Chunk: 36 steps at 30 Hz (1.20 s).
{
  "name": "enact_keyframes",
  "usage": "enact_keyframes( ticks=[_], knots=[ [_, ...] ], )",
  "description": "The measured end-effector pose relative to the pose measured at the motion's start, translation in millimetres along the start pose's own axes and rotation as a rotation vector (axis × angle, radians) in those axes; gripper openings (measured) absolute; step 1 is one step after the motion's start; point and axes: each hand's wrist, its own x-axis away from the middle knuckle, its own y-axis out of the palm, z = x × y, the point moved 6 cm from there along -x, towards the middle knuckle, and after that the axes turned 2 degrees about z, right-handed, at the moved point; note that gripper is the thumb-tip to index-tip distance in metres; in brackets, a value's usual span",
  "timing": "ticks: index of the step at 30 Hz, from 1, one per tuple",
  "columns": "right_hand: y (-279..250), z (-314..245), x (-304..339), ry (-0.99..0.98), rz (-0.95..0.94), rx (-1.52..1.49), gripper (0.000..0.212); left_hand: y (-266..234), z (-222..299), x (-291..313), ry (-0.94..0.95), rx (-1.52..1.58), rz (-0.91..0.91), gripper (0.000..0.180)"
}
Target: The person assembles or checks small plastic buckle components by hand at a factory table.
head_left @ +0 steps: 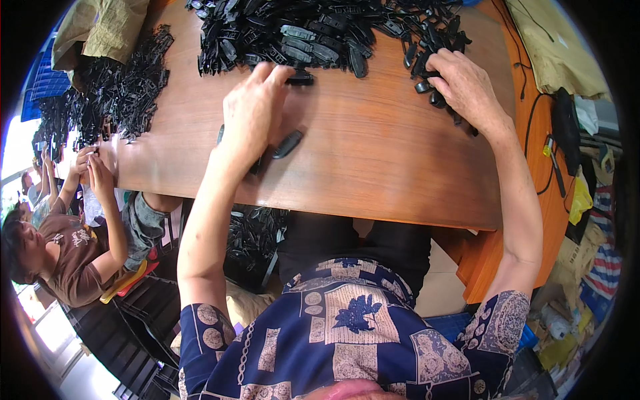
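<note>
My left hand (257, 110) is over the wooden table, slightly smeared by motion, fingers bent and pointing away from me. Right beside its fingertips is a small black plastic piece (301, 79); whether the fingers grip it is unclear. Nearer to me, a black oval plastic part (289, 144) lies on the tabletop, and more dark pieces are partly hidden behind my left wrist. My right hand (467, 87) is at the right end of the heap, its fingers curled down among black parts (437, 99) and closed on one, mostly covered by the fingers.
A large heap of black plastic parts (287, 40) spreads along the table's (387, 153) far side. Another pile (130, 90) lies at left, near a brown sack (117, 30). Below the table edge is a container of black parts (253, 243). A co-worker (73, 247) sits at left.
</note>
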Motion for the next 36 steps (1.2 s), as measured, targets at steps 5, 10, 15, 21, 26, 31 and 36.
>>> enact_keyframes(
  ticks=[5,10,15,21,26,31,36],
  knots=[
    [-1,24,-7,-0.011,0.163,-0.186,0.007,14,7,-13,0.09,-0.246,-0.01,0.024],
    [-12,32,-7,0.2,0.178,-0.854,0.017,30,-4,3,0.136,-0.249,0.002,0.027],
    [-8,-22,15,0.182,0.07,-1.888,0.018,9,10,15,-0.116,0.53,0.035,0.026],
    [-13,-98,47,0.223,-0.117,-1.807,0.018,6,57,58,-0.34,1.619,-0.16,0.042],
    [-20,-136,64,0.201,-0.244,-1.749,0.017,1,73,84,-0.209,1.474,-0.054,0.03],
    [-26,-144,70,0.192,-0.21,-1.747,0.016,-10,76,91,-0.067,1.104,0.069,0.028],
    [-23,-145,75,0.211,-0.264,-1.683,0.016,-31,91,91,0.083,0.93,0.142,0.028]
  ],
)
